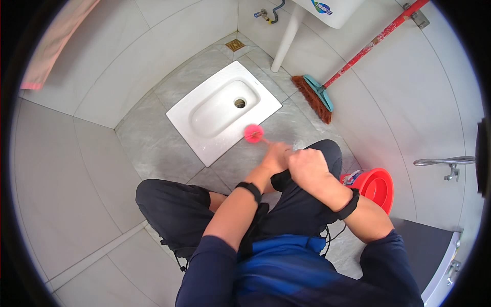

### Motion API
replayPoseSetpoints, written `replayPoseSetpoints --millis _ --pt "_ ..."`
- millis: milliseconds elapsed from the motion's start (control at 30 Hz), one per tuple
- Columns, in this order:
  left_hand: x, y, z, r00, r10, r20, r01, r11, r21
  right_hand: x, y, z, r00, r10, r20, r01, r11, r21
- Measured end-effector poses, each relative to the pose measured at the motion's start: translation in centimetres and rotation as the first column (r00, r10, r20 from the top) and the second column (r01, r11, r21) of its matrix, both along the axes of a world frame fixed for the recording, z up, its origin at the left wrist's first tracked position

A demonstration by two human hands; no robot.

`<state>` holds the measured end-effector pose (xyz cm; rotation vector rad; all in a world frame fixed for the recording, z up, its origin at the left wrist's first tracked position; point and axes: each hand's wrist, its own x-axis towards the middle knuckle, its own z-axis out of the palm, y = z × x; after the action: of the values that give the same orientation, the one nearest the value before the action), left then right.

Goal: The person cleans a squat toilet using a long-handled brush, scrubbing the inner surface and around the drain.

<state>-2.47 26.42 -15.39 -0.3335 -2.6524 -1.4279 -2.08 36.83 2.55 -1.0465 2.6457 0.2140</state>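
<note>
A toilet brush with a round pink head (253,133) is held over the near right edge of a white squat toilet (187,113). I cannot tell whether the head touches the rim. My left hand (276,156) is closed around the handle just behind the head, slightly blurred. Right beside it, my right hand (309,167) makes a fist at the upper end of the handle. Most of the handle is hidden by my fingers.
A red bucket (379,190) stands right of my knee. A broom (318,94) with a red pole leans on the right wall. Behind the toilet are a white pipe (288,38), a cistern (332,11) and a floor drain (235,45). A pink cloth (57,43) hangs at left.
</note>
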Motion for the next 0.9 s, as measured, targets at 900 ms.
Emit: replayPoseSetpoints --millis 900 --pt "3.5 -2.0 2.5 0.998 0.021 0.055 -0.018 0.998 -0.061 0.4 -1.2 0.3 0.982 0.169 0.079 -0.163 0.983 -0.078"
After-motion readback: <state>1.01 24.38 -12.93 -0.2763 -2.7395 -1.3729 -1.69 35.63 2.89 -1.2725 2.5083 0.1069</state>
